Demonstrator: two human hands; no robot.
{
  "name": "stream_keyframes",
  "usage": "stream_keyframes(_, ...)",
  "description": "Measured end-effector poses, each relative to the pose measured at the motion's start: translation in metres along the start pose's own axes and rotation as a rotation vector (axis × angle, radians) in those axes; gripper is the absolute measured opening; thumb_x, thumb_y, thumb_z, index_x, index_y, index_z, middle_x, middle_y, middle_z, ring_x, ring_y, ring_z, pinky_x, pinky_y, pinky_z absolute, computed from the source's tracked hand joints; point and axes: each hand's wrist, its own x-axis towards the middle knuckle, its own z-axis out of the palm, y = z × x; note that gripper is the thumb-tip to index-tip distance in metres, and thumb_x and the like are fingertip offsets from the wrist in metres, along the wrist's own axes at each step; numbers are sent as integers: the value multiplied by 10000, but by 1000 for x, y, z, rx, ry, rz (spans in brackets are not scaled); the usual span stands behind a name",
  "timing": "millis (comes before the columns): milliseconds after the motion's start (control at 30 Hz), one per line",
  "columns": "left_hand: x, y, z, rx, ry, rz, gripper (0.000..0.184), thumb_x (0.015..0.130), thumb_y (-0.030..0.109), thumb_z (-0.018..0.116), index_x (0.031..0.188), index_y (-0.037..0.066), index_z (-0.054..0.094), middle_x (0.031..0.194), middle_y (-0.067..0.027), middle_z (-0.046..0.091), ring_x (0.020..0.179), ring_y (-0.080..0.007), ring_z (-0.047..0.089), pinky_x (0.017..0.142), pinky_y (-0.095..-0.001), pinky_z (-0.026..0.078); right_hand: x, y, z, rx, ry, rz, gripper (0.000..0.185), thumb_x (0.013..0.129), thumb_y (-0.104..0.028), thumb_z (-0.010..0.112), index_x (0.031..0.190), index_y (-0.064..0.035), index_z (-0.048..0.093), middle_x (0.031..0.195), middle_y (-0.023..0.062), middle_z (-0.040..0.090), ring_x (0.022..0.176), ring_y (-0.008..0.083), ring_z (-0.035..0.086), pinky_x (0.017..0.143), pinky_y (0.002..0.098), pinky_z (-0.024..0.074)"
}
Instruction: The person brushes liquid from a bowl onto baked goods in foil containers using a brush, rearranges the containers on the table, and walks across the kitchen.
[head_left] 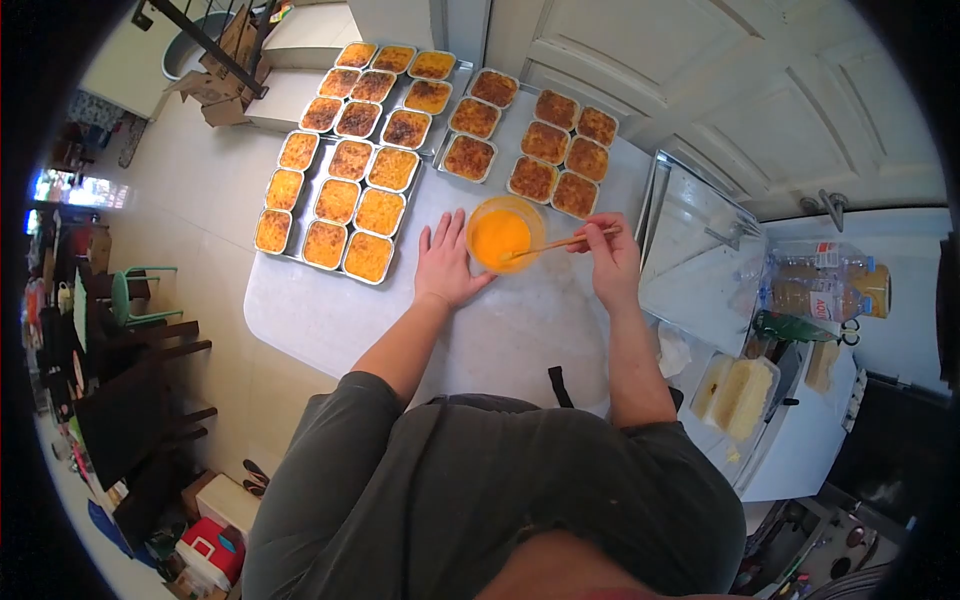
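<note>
Orange liquid (497,235) lay in a bowl (537,220), the right grip (611,258) clamped on a wooden stick (560,243) dipped inside, the left grip (446,268) spread on the worktop (520,340).

The bare left forearm (405,335) and bare right forearm (637,350) are stretched forward from the torso. The bare left hand (447,262) is laid flat, palm down, its fingers spread and thumb angled inward; on the bare right hand (612,255), thumb and fingers are pinched together.

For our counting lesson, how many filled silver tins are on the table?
27: nine far-left tins, nine near-left tins and nine right-hand tins. None appears hidden.
</note>
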Motion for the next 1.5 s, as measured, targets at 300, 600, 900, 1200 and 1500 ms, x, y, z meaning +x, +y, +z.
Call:
stream_keyframes(300,1,-1,-1,-5,-19,-7,895,720,628,566,1414,121,313,1483,-105,283,1378,-277,237,1105,-486,150,13,27,-15,161,208,120,121,950,-169,526,963,-50,523,800,69,612,647,149,613,625,266,508)
stream_keyframes(600,1,0,-2,-39,-37,-14,885,726,617,560,1399,94,323,1486,-113,271,1389,-269,213,1113,-479,129,27,25,-24,203,291,67,134,953,-169,516,957,-36,510,787,81,601,631,145,599,607,274,516)
stream_keyframes(900,1,-1,-1,-30,-48,-20,897,717,612,577,1404,97,317,1492,-106,263,1393,-258,205,1117,-477,125,68,35,-31,555,561,83,113,929,-145,544,959,-49,493,760,95,602,615,182,599,599,285,509)
stream_keyframes(1200,1,1,-3,-14,-52,-21,895,713,610,581,1413,121,313,1493,-98,264,1388,-267,215,1112,-486,137,133,74,-23,335,653,-82,131,944,-125,510,981,-16,448,832,103,592,626,194,629,582,283,512)
stream_keyframes(1500,1,0,-1,-13,-44,-20,890,717,611,581,1422,142,309,1490,-102,272,1386,-276,219,1108,-486,147,123,54,-16,-7,578,-242,144,957,-138,491,983,-1,455,847,102,591,682,184,654,612,263,516)
